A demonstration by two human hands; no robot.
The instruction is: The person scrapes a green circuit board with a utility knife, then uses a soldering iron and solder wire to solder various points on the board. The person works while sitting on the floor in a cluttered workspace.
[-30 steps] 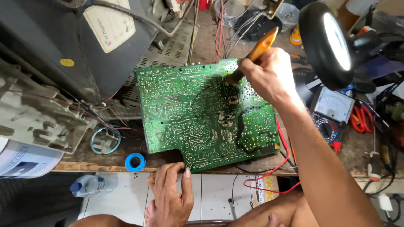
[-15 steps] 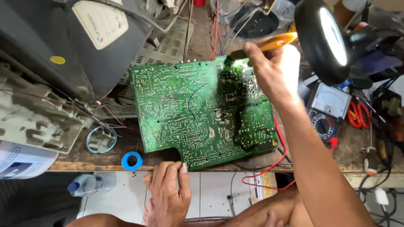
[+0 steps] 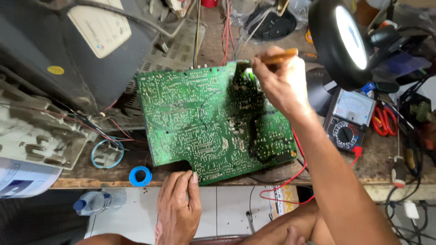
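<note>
A large green circuit board (image 3: 200, 118) lies solder side up on the wooden workbench, with a dark wet-looking smear down its right half. My right hand (image 3: 281, 81) is over the board's far right corner, gripping an orange-handled brush (image 3: 277, 57) whose tip meets the board's top edge. My left hand (image 3: 179, 204) rests at the board's near edge, fingertips touching its front rim.
A dark television casing (image 3: 77, 41) stands at the left. A round magnifier lamp (image 3: 347, 38) hangs at the upper right above an analog multimeter (image 3: 352, 120) with red leads. A blue tape roll (image 3: 140, 176) lies at the bench edge, a plastic bottle (image 3: 95, 202) on the floor.
My right hand has swept the brush from mid-board up toward the far edge, leaving a longer dark smear. The left hand has stayed at the near edge.
</note>
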